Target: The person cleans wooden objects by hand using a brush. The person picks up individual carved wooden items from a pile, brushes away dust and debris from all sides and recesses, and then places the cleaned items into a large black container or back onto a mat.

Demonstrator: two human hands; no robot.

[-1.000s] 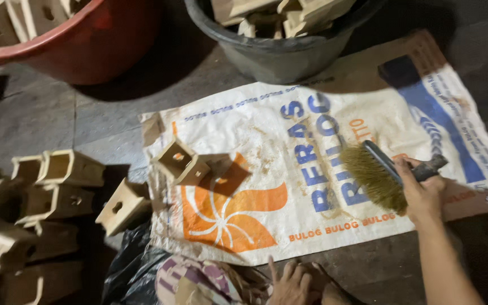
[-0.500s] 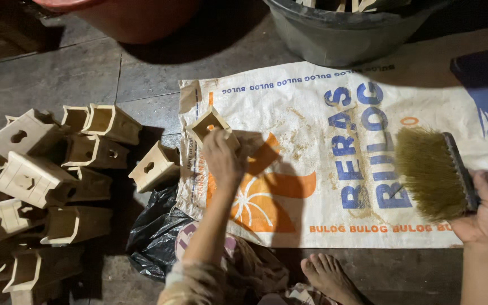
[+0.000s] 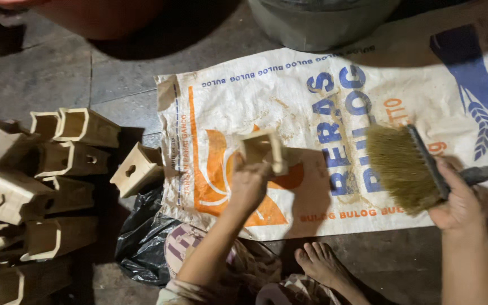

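My left hand (image 3: 248, 185) holds a small open wooden box (image 3: 264, 148), lifted above a white woven sack (image 3: 312, 101) spread on the floor. My right hand (image 3: 453, 199) grips the dark handle of a brush (image 3: 410, 166) with tan bristles, lying over the sack's right part, bristles pointing left toward the box. A gap of sack separates box and brush. My bare foot (image 3: 320, 264) rests at the sack's near edge.
A heap of similar wooden boxes (image 3: 35, 181) lies at the left, one box (image 3: 136, 168) apart beside the sack. A black plastic bag (image 3: 142, 243) sits below it. A red tub (image 3: 103, 17) and a grey tub (image 3: 317, 20) stand at the far edge.
My left hand has closed on a wooden box on the sack and lifted it. The brush in my right hand has shifted left, closer to the box. The view has moved closer.
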